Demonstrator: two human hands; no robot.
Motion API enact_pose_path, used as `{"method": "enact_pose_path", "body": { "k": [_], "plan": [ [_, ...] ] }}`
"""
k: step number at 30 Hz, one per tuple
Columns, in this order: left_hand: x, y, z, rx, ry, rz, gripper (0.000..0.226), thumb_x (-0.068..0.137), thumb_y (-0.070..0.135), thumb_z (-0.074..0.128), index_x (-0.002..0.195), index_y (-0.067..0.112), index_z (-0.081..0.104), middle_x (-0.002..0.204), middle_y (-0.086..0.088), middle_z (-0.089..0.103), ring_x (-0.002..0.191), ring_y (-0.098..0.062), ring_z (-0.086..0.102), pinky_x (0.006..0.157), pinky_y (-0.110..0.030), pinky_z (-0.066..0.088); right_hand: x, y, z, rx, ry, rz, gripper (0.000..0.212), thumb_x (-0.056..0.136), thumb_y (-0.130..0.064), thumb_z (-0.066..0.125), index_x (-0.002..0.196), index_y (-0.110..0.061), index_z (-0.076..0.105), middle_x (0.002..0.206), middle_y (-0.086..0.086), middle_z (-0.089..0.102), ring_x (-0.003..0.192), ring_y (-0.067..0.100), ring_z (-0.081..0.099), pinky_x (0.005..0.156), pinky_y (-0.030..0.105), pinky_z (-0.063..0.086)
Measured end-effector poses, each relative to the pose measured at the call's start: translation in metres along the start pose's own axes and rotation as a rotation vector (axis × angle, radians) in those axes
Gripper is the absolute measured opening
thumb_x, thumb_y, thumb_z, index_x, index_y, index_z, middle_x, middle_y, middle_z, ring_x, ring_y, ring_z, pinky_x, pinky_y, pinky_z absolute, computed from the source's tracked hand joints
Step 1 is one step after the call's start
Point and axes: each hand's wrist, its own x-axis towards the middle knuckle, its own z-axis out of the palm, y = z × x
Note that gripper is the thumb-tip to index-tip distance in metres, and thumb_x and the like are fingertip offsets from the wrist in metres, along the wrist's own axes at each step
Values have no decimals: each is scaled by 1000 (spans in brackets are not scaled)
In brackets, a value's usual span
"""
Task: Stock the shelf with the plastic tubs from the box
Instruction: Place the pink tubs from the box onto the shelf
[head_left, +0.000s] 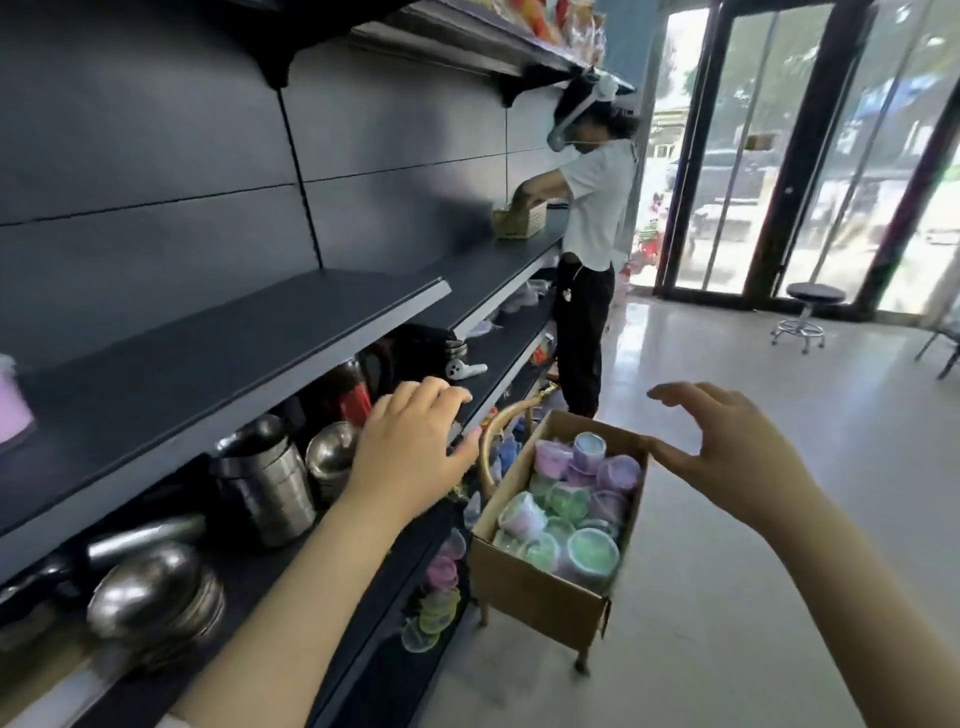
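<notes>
A cardboard box (540, 587) stands on a small wooden chair beside the shelving, holding several green and purple plastic tubs (592, 552). My left hand (413, 441) hovers in front of the dark shelf (208, 358), left of the box, fingers loosely bent and holding nothing. My right hand (727, 441) is spread above the box's right far corner, thumb and fingers apart, empty. One pink tub (11, 400) sits at the far left of the shelf, cut off by the frame edge.
Steel pots and bowls (260, 483) fill the shelf below. More plastic tubs (434, 597) lie on the lowest shelf. Another person (589, 249) works at a basket (519, 218) further along. A stool (805, 312) stands near the glass doors.
</notes>
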Motion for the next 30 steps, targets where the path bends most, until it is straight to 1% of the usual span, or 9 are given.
{"method": "enact_pose_path", "body": {
  "k": [2, 4, 7, 10, 13, 18, 22, 26, 30],
  "plan": [
    [9, 35, 27, -24, -38, -11, 46, 86, 49, 36, 117, 23, 57, 111, 7, 57, 106, -19, 53, 88, -36, 42, -11, 39, 2, -7, -38, 37, 45, 83, -39, 68, 124, -28, 55, 120, -3, 62, 110, 23, 54, 91, 38, 46],
    [16, 69, 53, -38, -82, -16, 42, 88, 49, 40, 118, 24, 57, 111, 7, 56, 107, -19, 51, 88, -35, 41, -20, 73, 3, -8, -84, 72, 45, 84, -39, 67, 125, -27, 55, 121, -3, 61, 112, 23, 53, 92, 38, 45],
    [23, 112, 87, -74, -151, -8, 37, 89, 46, 47, 118, 24, 55, 114, 6, 56, 111, -19, 49, 90, -35, 39, -30, 115, 8, -19, -125, 115, 46, 84, -41, 66, 126, -27, 55, 121, -4, 61, 112, 22, 53, 88, 36, 46],
    [28, 138, 115, -129, -252, -14, 40, 91, 48, 46, 122, 25, 53, 120, 6, 55, 116, -18, 47, 95, -36, 38, -35, 151, 17, -12, -157, 162, 45, 83, -43, 66, 125, -29, 55, 120, -5, 61, 113, 22, 54, 86, 36, 46],
    [30, 148, 143, -174, -334, -38, 43, 92, 50, 44, 126, 26, 51, 125, 8, 52, 118, -16, 46, 98, -36, 36, -34, 182, 35, 45, -200, 211, 45, 84, -43, 65, 126, -29, 54, 123, -4, 59, 115, 22, 53, 92, 37, 45],
    [34, 143, 194, -210, -455, -99, 40, 92, 46, 45, 126, 26, 51, 127, 8, 52, 120, -16, 44, 99, -35, 33, -28, 215, 72, 150, -227, 300, 45, 85, -39, 66, 127, -26, 55, 128, -4, 57, 117, 21, 52, 95, 38, 46],
    [50, 126, 241, -250, -522, -143, 39, 92, 47, 46, 126, 27, 50, 127, 9, 51, 120, -15, 44, 98, -36, 35, 7, 240, 108, 171, -261, 319, 42, 85, -38, 66, 125, -26, 56, 134, -4, 50, 114, 22, 54, 92, 39, 48],
    [81, 92, 295, -299, -588, -201, 36, 91, 48, 48, 123, 31, 50, 124, 12, 52, 120, -14, 45, 98, -36, 35, 62, 264, 156, 210, -263, 353, 40, 85, -33, 68, 123, -24, 57, 130, -3, 51, 114, 21, 54, 91, 33, 46],
    [111, 58, 335, -302, -641, -263, 41, 92, 51, 46, 128, 32, 47, 131, 15, 48, 123, -14, 42, 98, -34, 34, 109, 281, 202, 264, -316, 390, 41, 85, -30, 69, 124, -21, 57, 125, 1, 54, 115, 21, 54, 92, 32, 44]
  ]
}}
